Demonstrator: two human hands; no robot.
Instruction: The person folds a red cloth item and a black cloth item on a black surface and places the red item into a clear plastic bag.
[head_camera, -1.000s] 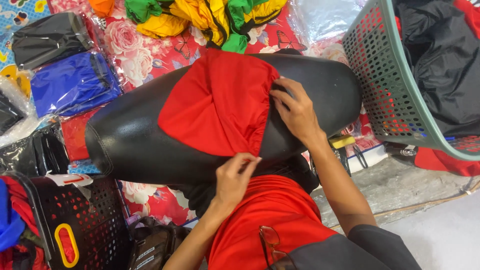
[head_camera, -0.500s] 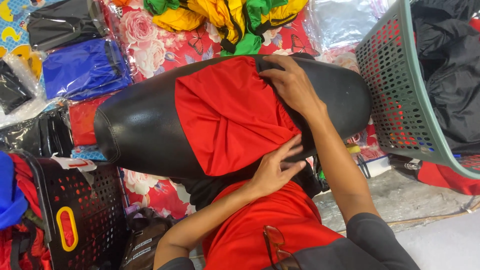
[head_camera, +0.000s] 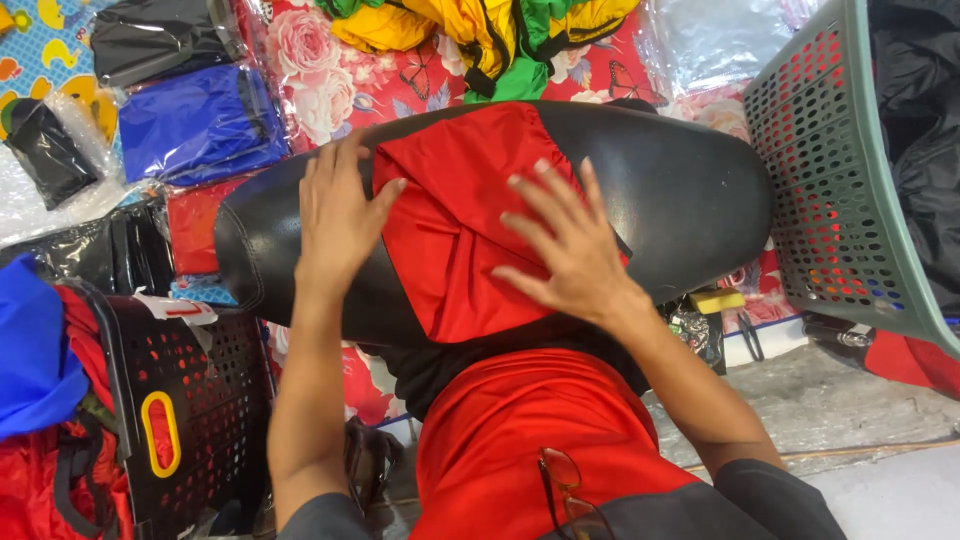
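Note:
A red piece of fabric (head_camera: 450, 200) lies draped over a long black padded cushion (head_camera: 670, 190) across my lap. My left hand (head_camera: 338, 215) rests flat with fingers spread on the cushion's left part, its fingertips at the red fabric's left edge. My right hand (head_camera: 565, 245) presses flat on the red fabric, fingers apart. Neither hand grips anything. More red and black cloth (head_camera: 520, 430) hangs below the cushion over my lap.
A green perforated basket (head_camera: 840, 190) with dark cloth stands at the right. A black perforated crate (head_camera: 190, 410) with a yellow handle sits lower left. Bagged blue (head_camera: 200, 125) and black garments (head_camera: 150, 40) lie upper left; yellow-green garments (head_camera: 490, 35) on a floral mat.
My left hand has moved from below the fabric's lower edge up to the cushion's left side. My right hand has shifted from the right edge onto the fabric's middle, flattening it.

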